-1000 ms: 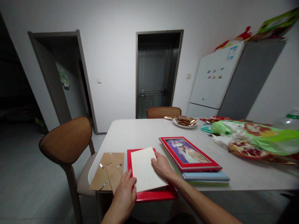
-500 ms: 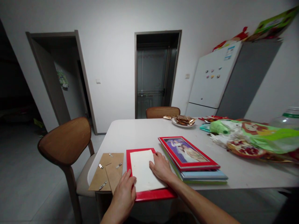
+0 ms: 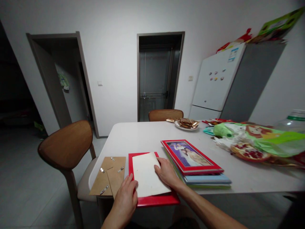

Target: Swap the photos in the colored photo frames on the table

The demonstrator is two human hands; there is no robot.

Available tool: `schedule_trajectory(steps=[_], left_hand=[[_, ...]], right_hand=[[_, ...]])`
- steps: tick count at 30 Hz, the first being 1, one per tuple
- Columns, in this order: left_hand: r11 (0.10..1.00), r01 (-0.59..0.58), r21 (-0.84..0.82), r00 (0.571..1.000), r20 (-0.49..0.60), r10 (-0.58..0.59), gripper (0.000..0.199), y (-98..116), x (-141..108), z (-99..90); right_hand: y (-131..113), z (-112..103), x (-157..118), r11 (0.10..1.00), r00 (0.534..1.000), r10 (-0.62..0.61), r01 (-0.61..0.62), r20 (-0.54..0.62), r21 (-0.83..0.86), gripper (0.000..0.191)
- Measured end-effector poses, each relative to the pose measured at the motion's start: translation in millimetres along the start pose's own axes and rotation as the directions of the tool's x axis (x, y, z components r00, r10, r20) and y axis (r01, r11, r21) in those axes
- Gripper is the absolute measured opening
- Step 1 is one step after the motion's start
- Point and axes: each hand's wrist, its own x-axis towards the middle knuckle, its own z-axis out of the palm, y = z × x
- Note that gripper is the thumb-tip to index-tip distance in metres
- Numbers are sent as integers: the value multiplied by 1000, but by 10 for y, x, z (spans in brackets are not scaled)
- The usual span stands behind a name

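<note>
A red picture frame (image 3: 158,200) lies at the table's near edge, with a white sheet (image 3: 146,175) on it. The sheet sits slightly askew, leaving red showing at the left, top and bottom. My left hand (image 3: 125,195) grips the frame's left side, its thumb by the sheet's edge. At the right edge of the sheet, my right hand (image 3: 166,172) has its fingers curled, pinching that edge. To the left lie brown backing boards (image 3: 106,176) with metal clips. Right of my hands, a red-framed photo (image 3: 190,156) tops a stack of frames.
Farther back stands a plate (image 3: 187,128) of wrapped snacks. A green plastic bag (image 3: 278,136) and a cut pomegranate (image 3: 250,151) occupy the table's right side. One wooden chair (image 3: 68,146) is at the left, another (image 3: 166,114) behind the table.
My right hand has shifted slightly right and down along the sheet's edge. The sheet is turned a little more askew in the frame. My left hand stays nearly still.
</note>
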Motion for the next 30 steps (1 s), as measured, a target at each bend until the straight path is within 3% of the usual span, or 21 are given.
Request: schedule_trajectory(steps=[5,10,15,21,30], left_hand=[[999,29,-26,1000,2,-29,32,25,2,-26],[998,53,-45,998,24,-52,38,48,12,-66],[998,54,-42,998,18,-53,38,55,5,-71],[995,64,-78,998,0,-64,39,47,0,-63],[997,76,-7,996,53,-75,44,25,6,-54]], right_hand=[[-16,-51,117,903,991,117,-136,72,407,45],[-5,-44,135,756,968,201,-250,149,605,49],[25,-32,121,705,945,251,-327,210,630,52],[119,20,125,797,970,203,-244,136,552,51],[78,49,89,834,972,183,-233,147,501,49]])
